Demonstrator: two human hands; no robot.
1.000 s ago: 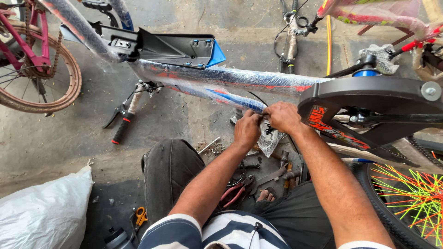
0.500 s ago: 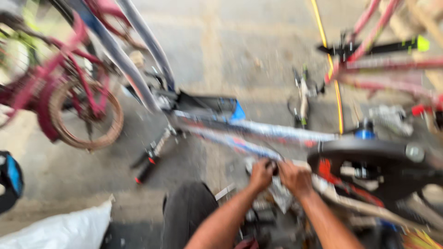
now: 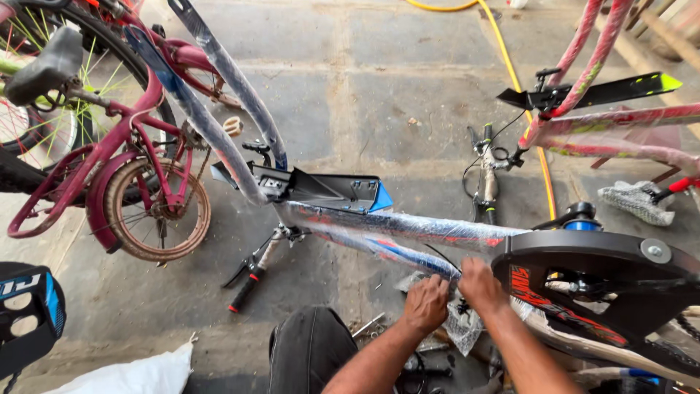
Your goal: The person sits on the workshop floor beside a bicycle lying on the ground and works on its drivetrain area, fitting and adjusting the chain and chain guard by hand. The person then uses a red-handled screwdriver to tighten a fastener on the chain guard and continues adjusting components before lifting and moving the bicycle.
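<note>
Both hands on the wrapped frame, down by the crank end.

Left to right: small maroon bike [image 3: 138, 182] parked well clear on the floor [image 3: 379, 95]; wrapped frame [image 3: 394, 228] runs across mid-view, black mudguard [image 3: 328, 191] on top. Left hand [image 3: 426, 305] has its fingers curled shut on the lower tube where the wrap is bunched; right hand [image 3: 481, 286] just beside it, fingers closed over the same spot, exact grip hidden. Black chain guard [image 3: 605, 266] sits right of them. Looks like work on the wrap or fittings at that joint; next move likely needs a firm two-handed pull there.

Wrapped bicycle frame [image 3: 394, 230] lies between small bicycle [image 3: 138, 182] and chain guard [image 3: 598, 270].
</note>
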